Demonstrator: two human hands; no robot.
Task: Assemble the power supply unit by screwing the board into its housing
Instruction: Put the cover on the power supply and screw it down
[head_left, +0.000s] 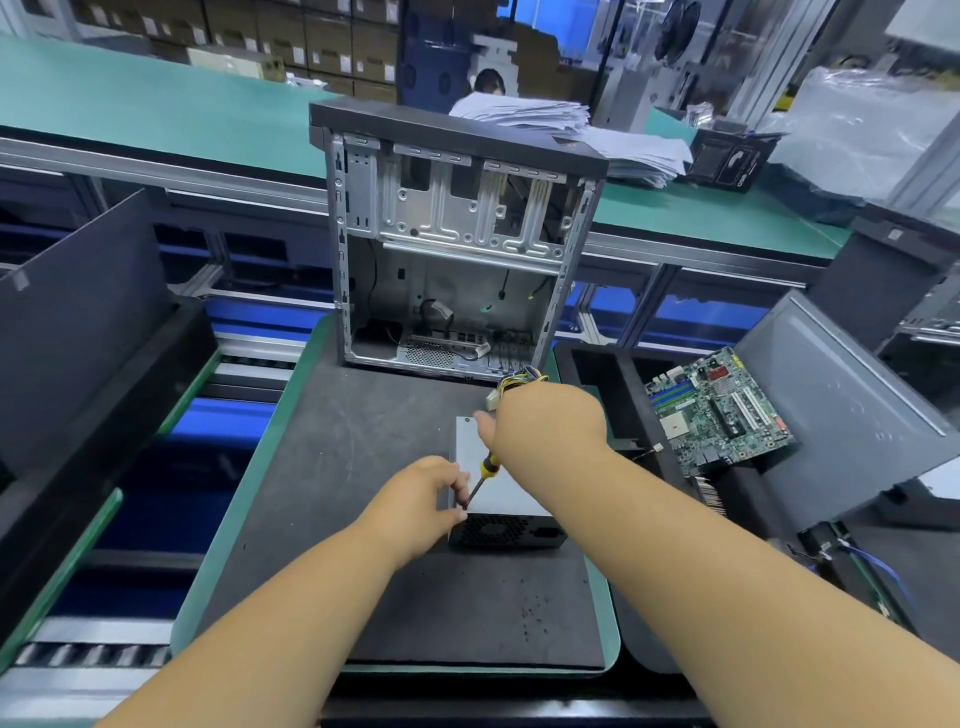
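A grey metal power supply unit (500, 493) lies flat on the dark mat, its vented fan face toward me. A bundle of coloured cables (519, 379) leaves its far end. My right hand (545, 421) grips the yellow and black handle of a screwdriver (480, 478) from above. The shaft slants down to the unit's near left corner. There my left hand (423, 499) pinches the shaft near the tip, its fingers against the unit's left edge. The tip itself and any screw under it are hidden by my fingers.
An open, upright computer case (452, 244) stands at the mat's far edge. A green motherboard (719, 410) lies in a black tray to the right, beside a tilted grey panel (841, 405). Dark panels lean at the left by a roller conveyor.
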